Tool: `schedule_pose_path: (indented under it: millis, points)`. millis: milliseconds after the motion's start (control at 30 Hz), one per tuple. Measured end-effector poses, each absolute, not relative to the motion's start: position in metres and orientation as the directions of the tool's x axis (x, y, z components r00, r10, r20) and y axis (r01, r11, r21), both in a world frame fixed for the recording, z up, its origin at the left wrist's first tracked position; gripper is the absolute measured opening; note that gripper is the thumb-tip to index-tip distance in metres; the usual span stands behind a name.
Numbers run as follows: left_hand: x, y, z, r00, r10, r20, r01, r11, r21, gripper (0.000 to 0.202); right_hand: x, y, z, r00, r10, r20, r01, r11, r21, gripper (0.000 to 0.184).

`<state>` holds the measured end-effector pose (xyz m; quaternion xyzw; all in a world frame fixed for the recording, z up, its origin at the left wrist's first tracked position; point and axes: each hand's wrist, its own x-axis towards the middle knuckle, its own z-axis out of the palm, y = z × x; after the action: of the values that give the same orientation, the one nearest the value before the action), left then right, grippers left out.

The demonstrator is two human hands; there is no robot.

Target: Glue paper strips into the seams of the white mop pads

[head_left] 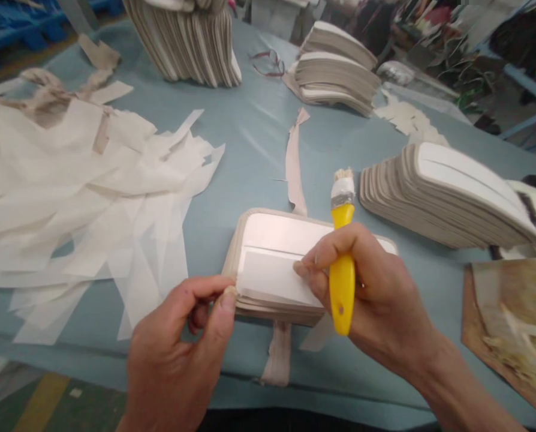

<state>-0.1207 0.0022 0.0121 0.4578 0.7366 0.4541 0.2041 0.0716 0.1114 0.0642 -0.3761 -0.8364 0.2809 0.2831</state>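
Observation:
My right hand (371,282) grips a paintbrush (342,264) by its yellow handle, bristles pointing up and away and coated in white. The fingertips of that hand touch the top of a stack of white-faced, beige-edged panels (277,228) in front of me. Across the near half of the top panel lies a white strip (268,273), and a dark line runs along its far side. At the stack's near left corner, thumb and forefinger of my left hand (182,348) pinch the panel's edge. Exactly which layer is between those fingertips is hidden.
Loose pale strips (92,198) are heaped at left. Other panel stacks stand at right (430,198), back right (335,72) and back left (191,42). Eyeglasses (270,63) lie at the back. A crusted board (506,336) is at right; a pinkish strip (295,168) lies beyond the near stack.

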Motion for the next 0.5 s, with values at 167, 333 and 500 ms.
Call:
schedule_pose_path:
  millis: [167,333,500]
  points:
    - [-0.136,0.018,0.000,-0.522,0.836,0.171,0.558,0.184,0.809,0.016,0.059,0.132,0.059,-0.562,0.783,0.269,0.543,0.594,-0.594,0.022]
    - [-0.139,0.032,-0.001,-0.489,0.867,0.096,0.478,0.175,0.861,0.018,0.056,0.138,0.056,-0.590,0.775,0.226,0.596,0.607,-0.525,0.020]
    - [-0.139,0.041,-0.002,-0.425,0.899,0.103,0.463,0.118,0.879,0.018,0.055,0.140,0.056,-0.584,0.784,0.209,0.630,0.600,-0.492,0.017]
